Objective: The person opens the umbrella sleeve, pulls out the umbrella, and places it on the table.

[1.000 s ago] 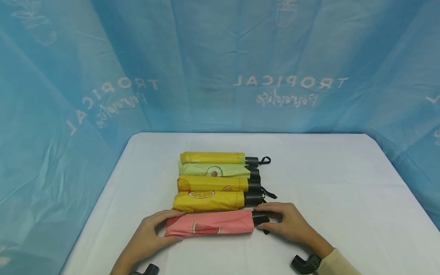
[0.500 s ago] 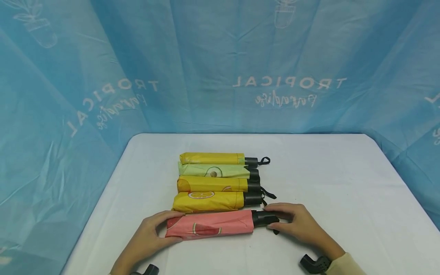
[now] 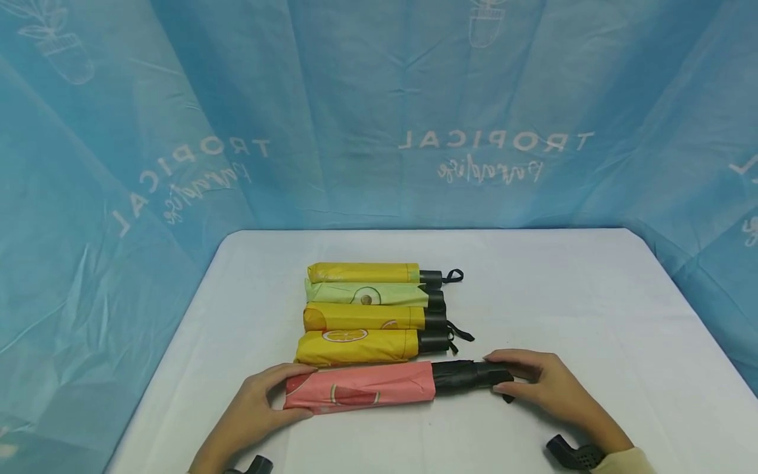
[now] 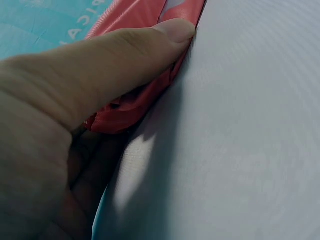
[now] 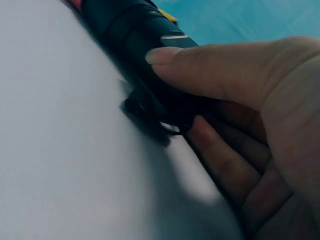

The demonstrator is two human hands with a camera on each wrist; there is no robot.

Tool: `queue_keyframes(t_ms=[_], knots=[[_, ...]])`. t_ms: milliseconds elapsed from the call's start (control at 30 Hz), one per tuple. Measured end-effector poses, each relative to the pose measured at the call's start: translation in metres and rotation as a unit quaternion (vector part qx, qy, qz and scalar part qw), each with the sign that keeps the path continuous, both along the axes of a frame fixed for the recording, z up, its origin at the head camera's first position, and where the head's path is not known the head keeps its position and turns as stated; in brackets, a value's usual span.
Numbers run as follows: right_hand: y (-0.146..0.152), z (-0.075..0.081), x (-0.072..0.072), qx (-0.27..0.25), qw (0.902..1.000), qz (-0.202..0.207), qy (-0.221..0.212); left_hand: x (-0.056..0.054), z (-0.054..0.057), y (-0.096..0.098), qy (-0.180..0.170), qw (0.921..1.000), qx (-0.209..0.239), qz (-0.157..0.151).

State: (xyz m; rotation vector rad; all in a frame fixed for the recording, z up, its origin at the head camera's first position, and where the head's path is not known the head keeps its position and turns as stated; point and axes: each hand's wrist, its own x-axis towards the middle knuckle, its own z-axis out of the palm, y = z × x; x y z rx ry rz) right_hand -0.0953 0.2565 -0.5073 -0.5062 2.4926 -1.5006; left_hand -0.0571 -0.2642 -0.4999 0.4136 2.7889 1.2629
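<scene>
A folding umbrella [image 3: 454, 378] lies crosswise near the front of the table, partly inside a pink sleeve [image 3: 403, 385] with a watermelon-slice print. Its black folded cloth and black handle [image 5: 145, 45] stick out of the sleeve's right end. My left hand [image 3: 260, 398] holds the closed left end of the sleeve between thumb and fingers; the thumb presses the pink cloth in the left wrist view. At the other end, my right hand [image 3: 535, 382] pinches the handle, its thumb on top, with a dark strap [image 5: 145, 117] hanging beside it.
Behind lie several sleeved umbrellas in a row: a lemon-print yellow one [image 3: 355, 347], another yellow one [image 3: 361, 316], a green avocado one [image 3: 331, 293] and a yellow one [image 3: 355, 272] farthest back. Blue curtains [image 3: 355, 99] surround the white table [image 3: 592, 316].
My right hand has moved to the right with the handle, and more of the black umbrella shows outside the pink sleeve. My left hand and the sleeve have stayed in place.
</scene>
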Motion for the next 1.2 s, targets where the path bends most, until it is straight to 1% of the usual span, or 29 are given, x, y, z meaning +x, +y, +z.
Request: queue_keyframes(t_ms=[233, 400, 467, 633, 767, 833, 967, 1000, 1200], knots=[[0.035, 0.001, 0.005, -0.016, 0.9989, -0.016, -0.042, 0.001, 0.001, -0.001, -0.01, 0.9999, -0.001, 0.007], [0.057, -0.001, 0.009, -0.025, 0.9968, -0.026, -0.071, 0.0, 0.0, 0.0, 0.003, 1.0, -0.002, -0.001], [0.065, 0.0, 0.011, -0.038, 0.9956, -0.025, -0.082, -0.001, 0.0, 0.001, 0.008, 1.0, -0.001, -0.005], [0.08, 0.002, 0.015, -0.065, 0.9925, -0.016, -0.102, -0.002, 0.0, 0.001, 0.004, 0.9999, 0.006, -0.014], [0.093, 0.004, 0.018, -0.068, 0.9934, -0.005, -0.092, -0.001, -0.001, 0.001, 0.011, 0.9999, 0.004, -0.012], [0.099, 0.005, 0.02, -0.056, 0.995, -0.009, -0.083, -0.001, -0.001, 0.001, 0.012, 0.9999, 0.004, -0.008], [0.111, 0.008, 0.024, -0.028, 0.9965, -0.024, -0.075, -0.001, -0.002, 0.0, -0.001, 1.0, 0.003, -0.001], [0.115, 0.009, 0.026, -0.016, 0.9968, -0.03, -0.073, -0.001, -0.002, 0.0, 0.001, 1.0, 0.003, -0.003], [0.145, 0.006, 0.031, 0.031, 0.9972, -0.056, -0.039, -0.001, -0.001, -0.002, -0.003, 0.9999, 0.014, -0.001]])
